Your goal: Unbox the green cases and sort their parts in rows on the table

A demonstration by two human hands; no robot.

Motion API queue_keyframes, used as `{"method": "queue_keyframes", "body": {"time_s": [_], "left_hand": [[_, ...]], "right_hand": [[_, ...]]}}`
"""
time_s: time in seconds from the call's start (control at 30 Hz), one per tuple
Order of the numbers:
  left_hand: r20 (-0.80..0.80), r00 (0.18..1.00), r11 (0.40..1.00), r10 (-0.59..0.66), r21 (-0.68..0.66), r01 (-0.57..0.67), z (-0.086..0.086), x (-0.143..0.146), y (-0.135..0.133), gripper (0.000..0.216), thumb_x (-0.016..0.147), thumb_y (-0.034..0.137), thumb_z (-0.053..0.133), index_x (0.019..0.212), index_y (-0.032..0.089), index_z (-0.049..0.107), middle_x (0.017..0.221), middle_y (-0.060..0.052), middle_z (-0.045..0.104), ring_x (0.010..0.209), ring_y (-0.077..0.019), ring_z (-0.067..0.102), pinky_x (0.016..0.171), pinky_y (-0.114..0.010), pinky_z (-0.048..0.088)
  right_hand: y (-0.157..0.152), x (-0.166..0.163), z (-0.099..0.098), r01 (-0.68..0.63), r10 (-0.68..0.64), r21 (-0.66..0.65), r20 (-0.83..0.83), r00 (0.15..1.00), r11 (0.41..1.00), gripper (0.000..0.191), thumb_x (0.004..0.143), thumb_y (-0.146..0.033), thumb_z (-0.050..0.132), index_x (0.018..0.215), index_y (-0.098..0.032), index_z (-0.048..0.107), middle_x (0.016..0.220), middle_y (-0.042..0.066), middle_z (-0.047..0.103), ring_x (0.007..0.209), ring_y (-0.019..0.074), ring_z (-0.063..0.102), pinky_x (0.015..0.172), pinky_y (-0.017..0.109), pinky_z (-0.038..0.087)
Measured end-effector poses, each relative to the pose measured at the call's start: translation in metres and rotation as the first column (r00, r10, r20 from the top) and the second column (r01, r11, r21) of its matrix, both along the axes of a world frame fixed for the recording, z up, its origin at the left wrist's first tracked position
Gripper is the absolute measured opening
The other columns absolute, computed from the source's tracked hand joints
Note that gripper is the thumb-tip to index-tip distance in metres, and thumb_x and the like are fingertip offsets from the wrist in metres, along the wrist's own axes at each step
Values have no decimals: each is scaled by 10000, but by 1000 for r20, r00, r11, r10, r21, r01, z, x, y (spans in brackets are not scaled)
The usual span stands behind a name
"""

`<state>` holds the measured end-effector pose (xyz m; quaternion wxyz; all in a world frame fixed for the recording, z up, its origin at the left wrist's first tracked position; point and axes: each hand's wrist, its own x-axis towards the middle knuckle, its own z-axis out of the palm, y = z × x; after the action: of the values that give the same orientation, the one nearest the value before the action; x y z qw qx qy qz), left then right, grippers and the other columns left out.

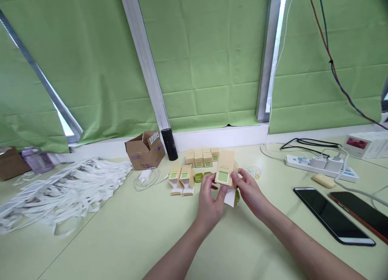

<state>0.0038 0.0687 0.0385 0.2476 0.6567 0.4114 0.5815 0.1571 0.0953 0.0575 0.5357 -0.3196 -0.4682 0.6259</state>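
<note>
Between my two hands is a small tan cardboard box [224,167] with a green square on its front and a flap hanging open toward me. My left hand [210,201] grips its lower left side, thumb on the front. On the right side, my right hand [247,189] holds it with thumb and fingers. Just left of my hands stand two similar open boxes [181,178], flaps toward me. A small green case [199,177] lies behind my left hand. Part of another green object [237,196] shows below the held box, mostly hidden.
Behind are several closed small boxes [202,156], a brown carton [144,150] and a black cylinder [169,144]. White straps [66,187] pile at left, near a white charger cable [147,177]. At right lie a power strip [321,165], a phone [333,215] and clear containers [254,173].
</note>
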Motion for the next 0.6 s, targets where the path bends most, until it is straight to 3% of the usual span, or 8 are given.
{"method": "queue_keyframes", "body": {"time_s": [0.3, 0.47, 0.6], "left_hand": [[36, 996, 995, -85, 56, 83, 4, -1, -4, 386, 1085, 388, 371, 1287, 221, 654, 1203, -112, 594, 1100, -250, 584, 933, -363, 496], [66, 998, 1000, -21, 23, 20, -1, 0, 1, 299, 1035, 348, 523, 1284, 231, 641, 1196, -104, 630, 1123, -254, 602, 961, -368, 490], [55, 998, 1000, 18, -18, -17, -6, 0, 4, 425, 940, 266, 655, 1358, 244, 585, 1260, -110, 632, 1176, -271, 598, 1007, -402, 473]], "right_hand": [[9, 2, -6, -7, 6, 38, 24, 1000, 999, 601, 786, -657, 794, 1189, -232, 657, 990, 95, 843, 804, 294, 794, 695, 377, 611], [9, 4, -5, -26, 22, 65, 73, 997, 998, 570, 792, -681, 774, 1102, -204, 746, 1041, 110, 837, 850, 307, 793, 720, 378, 610], [8, 3, -3, -17, 10, 67, 103, 995, 998, 585, 788, -691, 768, 1115, -205, 757, 1029, 110, 838, 853, 316, 791, 710, 383, 605]]}}
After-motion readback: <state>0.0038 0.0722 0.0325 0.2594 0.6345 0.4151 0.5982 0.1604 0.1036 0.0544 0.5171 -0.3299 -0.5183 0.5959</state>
